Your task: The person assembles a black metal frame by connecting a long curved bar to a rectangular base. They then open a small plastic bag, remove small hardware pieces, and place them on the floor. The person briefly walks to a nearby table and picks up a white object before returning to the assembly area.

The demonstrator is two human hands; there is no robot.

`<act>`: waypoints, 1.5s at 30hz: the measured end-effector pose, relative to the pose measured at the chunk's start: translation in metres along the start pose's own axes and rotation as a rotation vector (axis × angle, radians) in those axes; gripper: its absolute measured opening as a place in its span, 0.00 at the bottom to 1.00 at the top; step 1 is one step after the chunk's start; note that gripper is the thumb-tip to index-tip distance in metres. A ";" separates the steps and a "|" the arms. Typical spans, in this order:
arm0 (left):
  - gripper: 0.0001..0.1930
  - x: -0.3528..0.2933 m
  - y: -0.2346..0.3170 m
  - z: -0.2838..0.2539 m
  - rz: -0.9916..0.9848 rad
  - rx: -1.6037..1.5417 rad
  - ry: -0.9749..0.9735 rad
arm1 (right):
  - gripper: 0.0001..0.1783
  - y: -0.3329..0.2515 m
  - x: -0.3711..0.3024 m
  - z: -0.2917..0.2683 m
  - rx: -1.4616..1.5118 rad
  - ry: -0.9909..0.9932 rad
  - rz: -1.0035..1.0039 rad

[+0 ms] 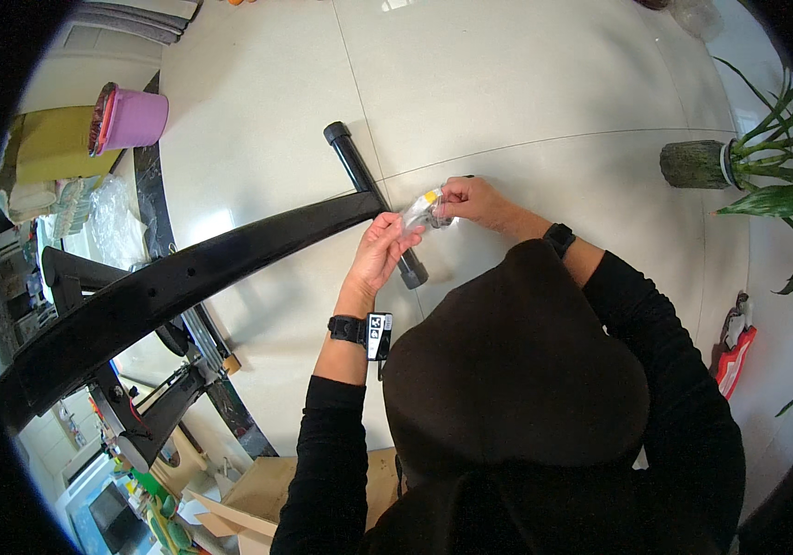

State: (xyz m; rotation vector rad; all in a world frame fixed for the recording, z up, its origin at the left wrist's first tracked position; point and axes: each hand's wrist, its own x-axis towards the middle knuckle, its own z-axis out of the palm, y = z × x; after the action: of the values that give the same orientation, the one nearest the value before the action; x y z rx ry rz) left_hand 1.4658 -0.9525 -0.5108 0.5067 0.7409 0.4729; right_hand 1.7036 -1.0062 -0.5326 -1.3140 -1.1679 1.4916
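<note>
Between my two hands is a small clear plastic bag (422, 211) with a yellow patch and some dark, small pieces inside that I cannot make out. My left hand (381, 248) pinches the bag's near left side. At its far right side, my right hand (479, 203) is closed on the bag as well. Just beyond and left of my hands lies a black frame (230, 252), a long curved beam ending in a crosswise foot tube (351, 156) with end caps. The tube passes partly behind my left hand.
A cardboard box (262, 490) stands open at the lower left. Potted plants with a rough brown pot (695, 165) are at the right, near a red and white package (737, 359). A purple bucket (137, 118) sits at the upper left. Pale tiles (507, 74) cover the floor.
</note>
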 end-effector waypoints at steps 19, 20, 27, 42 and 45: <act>0.11 0.005 -0.038 -0.030 -0.036 0.437 0.325 | 0.14 0.056 -0.040 -0.058 0.081 0.353 0.185; 0.11 0.007 -0.040 -0.029 -0.026 0.434 0.322 | 0.14 0.050 -0.042 -0.058 0.126 0.369 0.205; 0.10 0.026 -0.047 -0.014 0.020 0.164 0.257 | 0.14 0.038 -0.059 -0.072 0.582 0.472 0.340; 0.16 0.000 -0.013 0.005 -0.140 -0.432 0.051 | 0.06 -0.060 -0.027 -0.033 -0.564 0.419 -0.457; 0.17 0.000 -0.013 0.009 -0.179 -0.445 0.006 | 0.05 -0.101 -0.018 -0.018 -0.562 0.328 -0.556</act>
State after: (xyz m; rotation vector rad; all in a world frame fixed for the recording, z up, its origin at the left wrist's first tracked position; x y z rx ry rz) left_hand 1.4750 -0.9652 -0.5129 0.0227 0.6550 0.4550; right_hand 1.7238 -0.9967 -0.4312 -1.3626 -1.6195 0.5408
